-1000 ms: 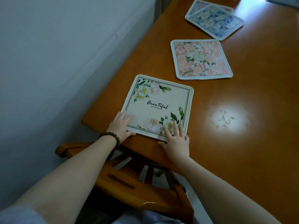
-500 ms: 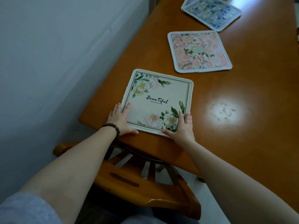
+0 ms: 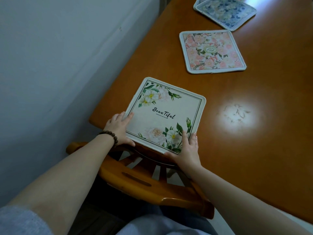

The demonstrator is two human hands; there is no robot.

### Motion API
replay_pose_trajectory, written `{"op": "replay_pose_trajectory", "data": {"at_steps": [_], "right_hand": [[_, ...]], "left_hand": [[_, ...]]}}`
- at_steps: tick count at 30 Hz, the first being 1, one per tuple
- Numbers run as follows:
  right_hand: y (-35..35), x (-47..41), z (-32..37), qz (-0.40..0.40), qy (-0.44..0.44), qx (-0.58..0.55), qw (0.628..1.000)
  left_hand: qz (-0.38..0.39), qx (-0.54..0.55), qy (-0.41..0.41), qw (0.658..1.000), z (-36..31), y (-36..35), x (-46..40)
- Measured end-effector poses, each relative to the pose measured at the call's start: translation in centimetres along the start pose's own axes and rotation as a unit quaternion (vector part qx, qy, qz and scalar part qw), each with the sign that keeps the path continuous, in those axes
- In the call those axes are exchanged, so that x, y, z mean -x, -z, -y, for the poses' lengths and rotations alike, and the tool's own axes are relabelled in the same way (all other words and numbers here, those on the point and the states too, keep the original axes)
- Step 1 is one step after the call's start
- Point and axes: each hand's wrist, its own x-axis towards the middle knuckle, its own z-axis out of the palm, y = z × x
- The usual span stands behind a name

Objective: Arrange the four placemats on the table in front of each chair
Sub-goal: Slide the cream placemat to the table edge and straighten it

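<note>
A white placemat [image 3: 166, 112] with flowers and the word "Beautiful" lies at the near left edge of the wooden table [image 3: 264, 158], in front of a chair [image 3: 144, 184]. My left hand [image 3: 118, 129] frames its near left corner, fingers straight along the side and thumb along the near edge. My right hand [image 3: 188, 150] frames the near right corner the same way. Farther along the table lies a pink floral placemat [image 3: 211, 51]. Beyond it a blue floral placemat [image 3: 227, 12] lies on top of another placemat [image 3: 197, 4], of which only a corner shows.
A pale wall [image 3: 59, 65] runs close along the table's left side. The wooden chair back sits tucked under the table edge just below my hands. A bright patch of light [image 3: 237, 114] reflects off the tabletop to the right of the white mat.
My hands slid from on top of the white mat's near edge out to its two near corners. The mat has turned slightly.
</note>
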Motion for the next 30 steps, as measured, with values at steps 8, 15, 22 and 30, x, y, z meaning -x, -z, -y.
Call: {"op": "replay_pose_trajectory", "data": {"at_steps": [8,15,22,30], "right_hand": [[-0.1,0.7,-0.5,0.01,-0.03,0.143,0.989],[-0.4,0.5,-0.3,-0.028,-0.004,0.12,0.992],[-0.6,1.0,-0.5,-0.031,-0.001,0.119,0.992],[-0.3,1.1,-0.5,-0.028,-0.006,0.132,0.991]], "left_hand": [[0.021,0.02,0.027,0.999,-0.2,-0.1,0.6],[0.01,0.047,-0.004,0.999,-0.8,-0.1,-0.3],[0.006,0.081,-0.02,0.997,-0.5,-0.3,0.0],[0.02,0.045,-0.004,0.999,-0.8,-0.1,0.3]]}}
